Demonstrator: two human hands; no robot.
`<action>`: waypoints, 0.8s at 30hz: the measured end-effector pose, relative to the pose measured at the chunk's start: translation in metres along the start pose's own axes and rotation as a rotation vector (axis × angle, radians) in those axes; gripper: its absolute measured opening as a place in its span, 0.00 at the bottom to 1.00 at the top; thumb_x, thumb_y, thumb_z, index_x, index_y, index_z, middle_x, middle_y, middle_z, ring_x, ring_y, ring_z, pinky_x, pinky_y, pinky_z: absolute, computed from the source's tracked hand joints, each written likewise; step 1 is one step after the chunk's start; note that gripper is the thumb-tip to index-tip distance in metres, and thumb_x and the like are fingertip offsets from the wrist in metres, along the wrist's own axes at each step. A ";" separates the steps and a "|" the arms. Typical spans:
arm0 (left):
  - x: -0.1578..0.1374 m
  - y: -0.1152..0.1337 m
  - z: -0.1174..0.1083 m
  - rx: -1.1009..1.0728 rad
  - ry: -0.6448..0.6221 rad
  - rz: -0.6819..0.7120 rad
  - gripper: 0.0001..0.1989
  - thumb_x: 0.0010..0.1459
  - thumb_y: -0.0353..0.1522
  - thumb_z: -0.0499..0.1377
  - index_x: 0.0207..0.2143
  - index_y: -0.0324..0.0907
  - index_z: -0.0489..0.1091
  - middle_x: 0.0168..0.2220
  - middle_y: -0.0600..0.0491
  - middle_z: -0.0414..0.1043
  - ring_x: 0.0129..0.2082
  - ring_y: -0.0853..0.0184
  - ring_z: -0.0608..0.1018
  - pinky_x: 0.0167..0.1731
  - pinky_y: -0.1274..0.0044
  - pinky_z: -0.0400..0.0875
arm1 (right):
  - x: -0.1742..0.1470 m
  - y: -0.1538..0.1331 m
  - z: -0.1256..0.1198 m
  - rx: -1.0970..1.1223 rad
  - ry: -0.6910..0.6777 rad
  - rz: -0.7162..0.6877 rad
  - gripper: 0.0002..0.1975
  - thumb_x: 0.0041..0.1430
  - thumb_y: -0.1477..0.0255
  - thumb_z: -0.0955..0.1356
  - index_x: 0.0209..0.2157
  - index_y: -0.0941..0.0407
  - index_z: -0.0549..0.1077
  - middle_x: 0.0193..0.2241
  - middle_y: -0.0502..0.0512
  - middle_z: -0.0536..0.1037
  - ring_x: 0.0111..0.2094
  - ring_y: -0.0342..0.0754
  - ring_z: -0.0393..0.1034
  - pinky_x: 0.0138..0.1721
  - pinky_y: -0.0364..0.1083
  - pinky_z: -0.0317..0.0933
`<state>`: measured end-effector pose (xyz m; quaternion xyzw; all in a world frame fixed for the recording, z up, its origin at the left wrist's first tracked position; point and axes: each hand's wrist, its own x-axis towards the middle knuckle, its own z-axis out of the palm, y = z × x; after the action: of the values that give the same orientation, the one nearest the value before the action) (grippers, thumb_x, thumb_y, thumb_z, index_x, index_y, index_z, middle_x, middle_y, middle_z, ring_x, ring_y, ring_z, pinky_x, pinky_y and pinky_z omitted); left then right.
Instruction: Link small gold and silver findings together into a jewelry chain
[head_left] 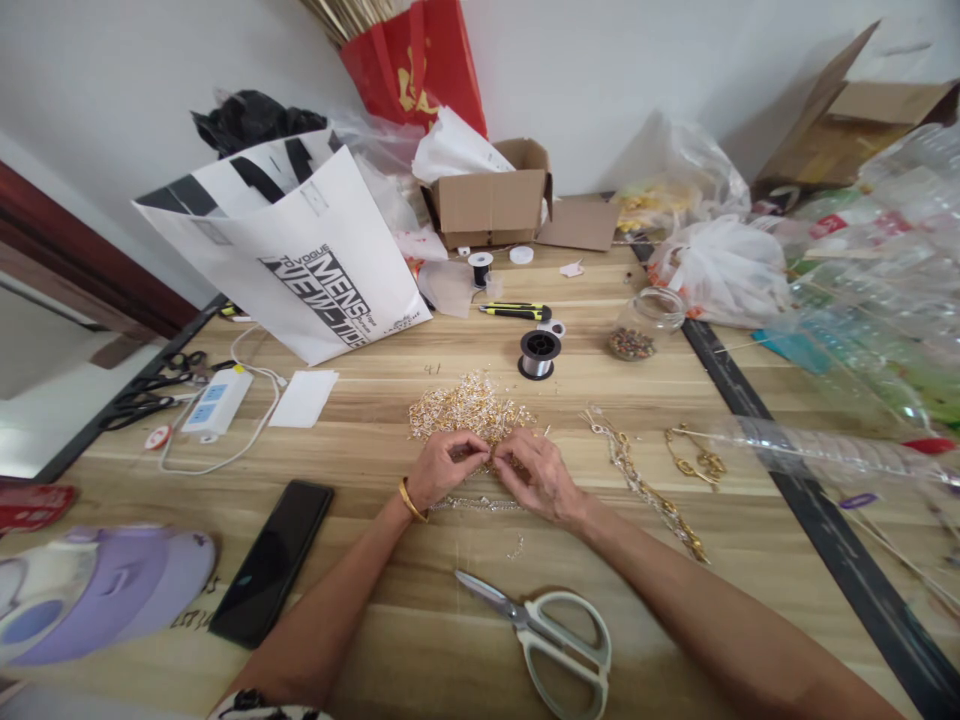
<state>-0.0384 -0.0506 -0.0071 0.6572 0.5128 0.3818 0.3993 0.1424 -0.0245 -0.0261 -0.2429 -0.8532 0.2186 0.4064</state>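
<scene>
My left hand (448,468) and my right hand (536,473) meet over the table, thumb and fingertips pinched together on each. What lies between the fingertips is too small to make out. Just beyond them spreads a loose pile of small gold and clear beads (469,405). A silvery beaded strand (476,504) lies on the wood right below the hands, and a short curved bit of chain (515,545) is nearer to me. Close to my forearms rest scissors (529,625) with pale handles, blades pointing up and left. Gold and silver strands (637,480) stretch out right of my right hand.
Behind the pile stand a wire spool (539,356), a yellow-black utility knife (516,311) and a glass jar (646,325) of small beads. A phone (271,562), a power strip (217,403) and a white paper bag (300,250) are at left. Plastic bottles (877,270) crowd the right.
</scene>
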 end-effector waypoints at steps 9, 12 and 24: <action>0.000 0.000 0.000 0.010 -0.012 0.005 0.06 0.52 0.31 0.60 0.28 0.37 0.73 0.27 0.50 0.75 0.28 0.69 0.75 0.30 0.80 0.70 | 0.000 0.000 0.000 -0.002 0.004 -0.002 0.02 0.60 0.75 0.62 0.32 0.55 0.65 0.26 0.53 0.70 0.28 0.46 0.62 0.30 0.45 0.56; 0.000 -0.001 0.001 0.008 -0.021 -0.001 0.06 0.52 0.31 0.60 0.28 0.37 0.73 0.27 0.50 0.75 0.28 0.69 0.75 0.31 0.80 0.70 | 0.000 -0.001 0.001 -0.002 0.000 0.002 0.02 0.60 0.76 0.63 0.32 0.55 0.65 0.26 0.52 0.69 0.28 0.46 0.62 0.30 0.45 0.56; 0.000 0.000 -0.001 -0.101 -0.020 -0.049 0.06 0.51 0.31 0.61 0.28 0.35 0.73 0.27 0.51 0.75 0.27 0.70 0.74 0.30 0.80 0.69 | -0.001 0.001 0.000 0.017 0.017 0.001 0.02 0.60 0.76 0.63 0.34 0.55 0.66 0.29 0.54 0.72 0.31 0.46 0.65 0.32 0.45 0.59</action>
<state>-0.0395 -0.0501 -0.0062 0.6273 0.5049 0.3907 0.4460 0.1432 -0.0246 -0.0274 -0.2418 -0.8477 0.2241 0.4157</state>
